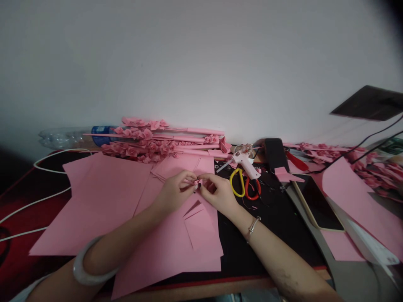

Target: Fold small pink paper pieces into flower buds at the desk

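A small folded piece of pink paper [198, 182] is pinched between the fingertips of both hands, above the middle of the desk. My left hand [176, 189] grips it from the left, its fingers curled. From the right, my right hand [218, 193] closes thumb and fingers on the same piece. The fingertips cover most of its shape. Beneath the hands lie large pink paper sheets [163, 243]. Small cut pink squares [201, 228] rest on them, just below my right hand.
Pink paper flowers [157, 149] with rolled stems lie along the wall, near a plastic bottle [67, 137]. Right of the hands are a glue gun [245, 162] and yellow-and-red-handled scissors [238, 183]. A phone [317, 201] lies farther right. White cable [34, 199] crosses the left side.
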The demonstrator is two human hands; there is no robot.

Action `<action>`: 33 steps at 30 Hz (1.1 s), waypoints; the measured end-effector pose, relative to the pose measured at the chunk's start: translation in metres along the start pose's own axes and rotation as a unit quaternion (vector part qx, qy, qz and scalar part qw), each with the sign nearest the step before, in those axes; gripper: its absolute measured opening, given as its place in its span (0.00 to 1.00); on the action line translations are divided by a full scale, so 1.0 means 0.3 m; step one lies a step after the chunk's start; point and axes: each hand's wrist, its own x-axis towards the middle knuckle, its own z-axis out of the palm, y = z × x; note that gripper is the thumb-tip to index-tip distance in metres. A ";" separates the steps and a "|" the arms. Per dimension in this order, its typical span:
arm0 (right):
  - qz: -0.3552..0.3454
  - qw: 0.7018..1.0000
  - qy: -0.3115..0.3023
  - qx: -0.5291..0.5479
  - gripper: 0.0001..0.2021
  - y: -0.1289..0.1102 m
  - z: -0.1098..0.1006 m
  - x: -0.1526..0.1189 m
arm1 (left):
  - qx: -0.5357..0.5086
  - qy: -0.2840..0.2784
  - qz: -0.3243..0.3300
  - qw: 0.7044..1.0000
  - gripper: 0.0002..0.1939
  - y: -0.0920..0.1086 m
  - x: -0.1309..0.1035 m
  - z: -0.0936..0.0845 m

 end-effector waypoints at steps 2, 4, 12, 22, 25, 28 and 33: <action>-0.002 1.000 -0.001 -0.007 0.10 0.002 0.000 -0.001 | -0.001 -0.006 -0.003 1.000 0.07 0.003 0.000 0.000; -0.005 1.000 0.002 -0.011 0.11 0.003 0.001 -0.002 | -0.009 -0.003 -0.006 1.000 0.07 0.004 0.000 0.001; -0.037 0.998 0.022 0.038 0.14 0.006 -0.007 0.003 | -0.152 -0.008 -0.098 0.983 0.09 0.026 0.009 0.003; -0.048 0.989 0.016 0.141 0.17 0.009 -0.016 0.018 | -0.239 -0.011 -0.137 0.961 0.15 0.036 0.012 -0.001; -0.041 0.986 0.013 0.164 0.16 0.009 -0.017 0.020 | -0.235 -0.014 -0.131 0.963 0.17 0.035 0.011 -0.001; -0.035 0.983 0.007 0.178 0.16 0.008 -0.018 0.021 | -0.243 -0.035 -0.132 0.960 0.19 0.035 0.011 -0.001; -0.028 0.984 0.015 0.176 0.17 0.017 -0.013 0.020 | -0.227 -0.039 -0.134 0.964 0.17 0.033 0.014 -0.004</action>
